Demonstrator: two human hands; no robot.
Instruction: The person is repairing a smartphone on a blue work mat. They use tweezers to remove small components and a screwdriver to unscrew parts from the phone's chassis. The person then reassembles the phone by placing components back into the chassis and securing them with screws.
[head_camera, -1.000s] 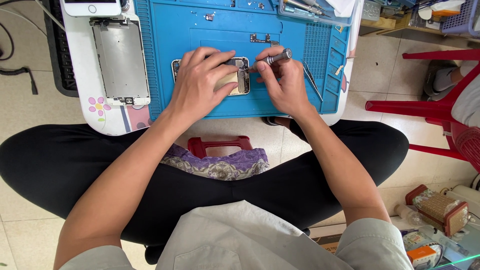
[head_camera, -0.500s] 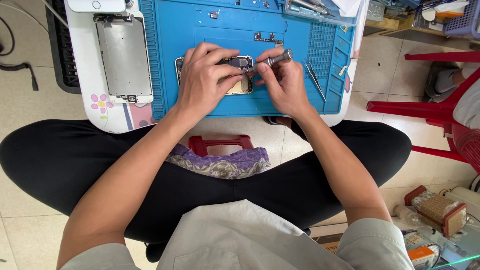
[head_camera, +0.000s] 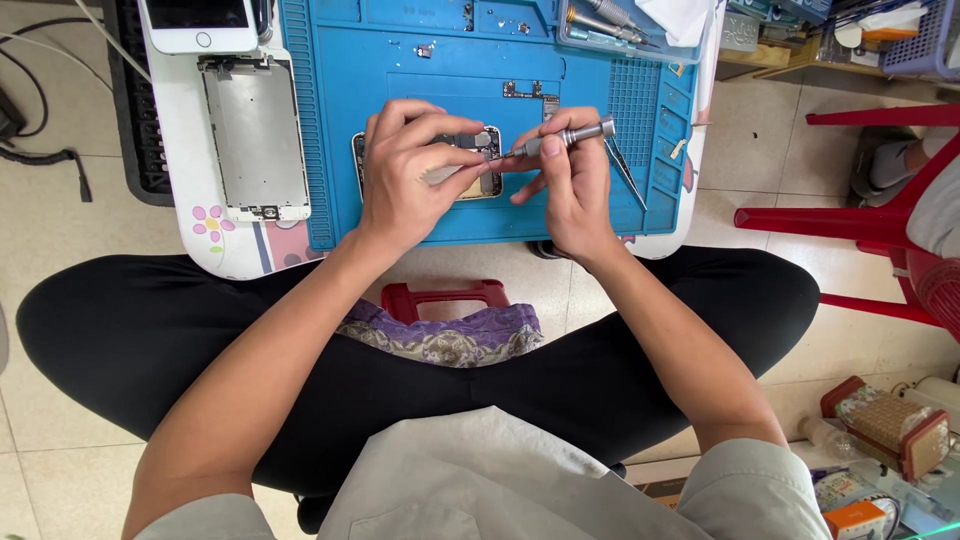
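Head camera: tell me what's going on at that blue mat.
A seated person works on an opened phone lying on the blue mat. The left hand steadies it, while the right hand holds a small grey screwdriver with its tip at the phone's inside. A detached screen panel lies left of the mat.

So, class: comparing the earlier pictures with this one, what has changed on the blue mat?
The left hand slid left, uncovering more of the opened phone body. The right hand keeps gripping the slim grey metal screwdriver, tip at the phone. The blue silicone mat and detached screen panel stayed put.
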